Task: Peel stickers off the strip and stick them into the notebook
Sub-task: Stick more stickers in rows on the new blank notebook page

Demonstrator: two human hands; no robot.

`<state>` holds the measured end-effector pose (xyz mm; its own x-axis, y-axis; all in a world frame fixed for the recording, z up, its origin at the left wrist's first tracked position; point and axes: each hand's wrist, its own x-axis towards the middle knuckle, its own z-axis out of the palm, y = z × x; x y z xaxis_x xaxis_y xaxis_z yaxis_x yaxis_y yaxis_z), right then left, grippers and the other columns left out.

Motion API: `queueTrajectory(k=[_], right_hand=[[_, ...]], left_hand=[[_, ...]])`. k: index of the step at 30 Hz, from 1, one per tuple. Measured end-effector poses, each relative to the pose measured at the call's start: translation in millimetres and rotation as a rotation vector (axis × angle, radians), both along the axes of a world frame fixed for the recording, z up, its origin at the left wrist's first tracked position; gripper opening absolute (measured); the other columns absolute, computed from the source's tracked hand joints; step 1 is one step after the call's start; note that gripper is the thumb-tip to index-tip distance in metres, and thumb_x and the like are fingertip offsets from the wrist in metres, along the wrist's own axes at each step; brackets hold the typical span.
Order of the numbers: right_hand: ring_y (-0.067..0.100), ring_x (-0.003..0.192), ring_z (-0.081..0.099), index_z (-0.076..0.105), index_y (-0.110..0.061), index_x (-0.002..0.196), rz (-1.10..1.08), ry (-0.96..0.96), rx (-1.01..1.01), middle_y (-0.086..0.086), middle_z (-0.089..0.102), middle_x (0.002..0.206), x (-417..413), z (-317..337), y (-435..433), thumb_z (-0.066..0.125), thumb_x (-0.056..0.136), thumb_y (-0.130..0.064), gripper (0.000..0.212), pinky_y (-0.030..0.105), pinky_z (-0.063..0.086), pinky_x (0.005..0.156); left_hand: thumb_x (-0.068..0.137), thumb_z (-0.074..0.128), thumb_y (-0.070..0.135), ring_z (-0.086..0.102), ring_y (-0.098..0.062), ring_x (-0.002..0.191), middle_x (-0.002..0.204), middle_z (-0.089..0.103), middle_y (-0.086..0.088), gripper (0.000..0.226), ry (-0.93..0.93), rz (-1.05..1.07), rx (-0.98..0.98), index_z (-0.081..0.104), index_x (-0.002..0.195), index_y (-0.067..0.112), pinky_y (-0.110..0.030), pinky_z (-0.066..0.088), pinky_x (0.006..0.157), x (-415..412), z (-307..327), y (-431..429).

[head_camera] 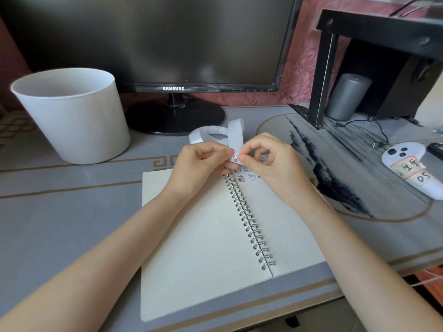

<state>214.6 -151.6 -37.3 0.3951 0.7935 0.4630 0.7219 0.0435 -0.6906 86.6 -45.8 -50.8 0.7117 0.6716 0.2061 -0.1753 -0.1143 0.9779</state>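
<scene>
notebook (203, 236) is laid open on the grey bench (60, 224), nearer than both hands, with both forearms stretched over its pages. Its wire binding (249, 221) runs from near-right up to just under the hands. The lined pages nearer than the hands are blank.

The left hand (201, 161) is held above the top of the left page with fingers curled; the lower end of the strip (236, 137) is pinched between thumb and fingers. The right hand (271, 161) is held above the top of the right page, close beside the left. A sticker (235, 159) with a small cartoon print is nipped between its thumb and forefinger at the strip's lower end. How far it is lifted off the backing cannot be told.

A cluster of stuck stickers (247, 177) is seen on the right page directly under the hands, just right of the binding, partly hidden by the right hand.

The rest of the white strip is looped up and away just beyond the hands.

A white pot (72, 116) is stood on the bench well left of the left hand. A black monitor (167, 44) on a round stand is placed behind the hands and strip. A white controller (412, 168) with taped labels is laid well right of the right hand. Beyond it, a grey cylinder (347, 97) is tucked under a black shelf frame (383, 25)
</scene>
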Motion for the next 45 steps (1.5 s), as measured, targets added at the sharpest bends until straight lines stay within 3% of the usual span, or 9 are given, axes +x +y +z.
queueTrajectory(k=[4,6,10,14,16,20,29,40,45], right_hand=[[0.013,0.075,0.052,0.065,-0.024,0.081,0.043,-0.091,0.011,-0.014,0.055,0.092,3,-2,-1,0.069,0.078,-0.026,0.004,0.04,0.047,0.071],[0.014,0.079,0.052,0.065,-0.023,0.082,0.073,-0.115,0.02,-0.016,0.052,0.093,4,-1,-1,0.068,0.078,-0.027,0.006,0.044,0.048,0.076],[0.005,0.069,0.053,0.066,-0.017,0.082,0.117,0.003,0.017,-0.01,0.059,0.084,2,4,-4,0.07,0.082,-0.014,0.005,0.017,0.04,0.066],[0.003,0.066,0.054,0.064,-0.021,0.078,0.05,0.257,-0.012,-0.006,0.064,0.075,13,12,-8,0.07,0.082,-0.008,0.014,0.019,0.042,0.063],[-0.001,0.054,0.05,0.064,-0.014,0.082,0.02,0.347,-0.117,-0.004,0.061,0.07,21,15,-12,0.068,0.084,-0.01,0.007,0.011,0.038,0.053],[0.001,0.039,0.038,0.066,-0.008,0.088,-0.041,0.446,-0.318,-0.002,0.058,0.06,31,12,-18,0.066,0.086,-0.017,0.009,0.013,0.03,0.043],[0.006,0.053,0.049,0.068,-0.018,0.073,-0.221,0.395,-0.406,-0.001,0.069,0.068,47,5,-21,0.073,0.079,-0.018,0.008,0.006,0.031,0.039],[0.007,0.05,0.045,0.068,-0.018,0.07,-0.225,0.372,-0.416,-0.002,0.066,0.064,46,3,-20,0.072,0.079,-0.014,0.01,0.009,0.03,0.039],[-0.002,0.042,0.047,0.068,-0.017,0.07,-0.228,0.375,-0.416,-0.002,0.065,0.062,46,4,-20,0.072,0.079,-0.012,0.012,0.006,0.03,0.038]], left_hand=[[0.091,0.058,0.007,0.072,-0.016,0.073,0.078,0.07,-0.01,0.013,0.004,0.028,-0.03,0.067,0.084,0.0,-0.025,0.057,0.067,0,1,1],[0.091,0.058,0.007,0.072,-0.016,0.072,0.08,0.069,-0.015,0.014,0.001,0.044,-0.04,0.065,0.086,-0.003,-0.025,0.057,0.067,0,1,2],[0.092,0.058,0.008,0.072,-0.016,0.071,0.083,0.068,-0.02,0.016,-0.003,0.065,-0.06,0.063,0.089,-0.007,-0.024,0.057,0.066,0,1,3],[0.092,0.058,0.008,0.071,-0.015,0.07,0.083,0.07,-0.017,0.018,0.018,0.077,-0.047,0.063,0.089,-0.009,-0.026,0.056,0.068,2,-1,2],[0.092,0.058,0.008,0.071,-0.015,0.069,0.081,0.07,-0.015,0.018,0.025,0.085,-0.04,0.064,0.088,-0.009,-0.026,0.056,0.068,2,-1,2],[0.092,0.058,0.008,0.071,-0.015,0.07,0.079,0.071,-0.014,0.018,0.035,0.092,-0.042,0.064,0.088,-0.008,-0.024,0.056,0.069,2,-2,2],[0.092,0.058,0.008,0.071,-0.017,0.071,0.081,0.071,-0.017,0.015,0.035,0.092,-0.05,0.064,0.084,-0.003,-0.025,0.056,0.07,2,-1,1],[0.092,0.058,0.009,0.071,-0.017,0.072,0.084,0.071,-0.021,0.019,0.044,0.099,-0.044,0.064,0.088,-0.009,-0.026,0.056,0.072,2,-1,1],[0.092,0.059,0.01,0.071,-0.018,0.073,0.077,0.073,-0.013,0.015,0.05,0.094,-0.039,0.065,0.082,0.0,-0.025,0.056,0.072,1,-1,2]])
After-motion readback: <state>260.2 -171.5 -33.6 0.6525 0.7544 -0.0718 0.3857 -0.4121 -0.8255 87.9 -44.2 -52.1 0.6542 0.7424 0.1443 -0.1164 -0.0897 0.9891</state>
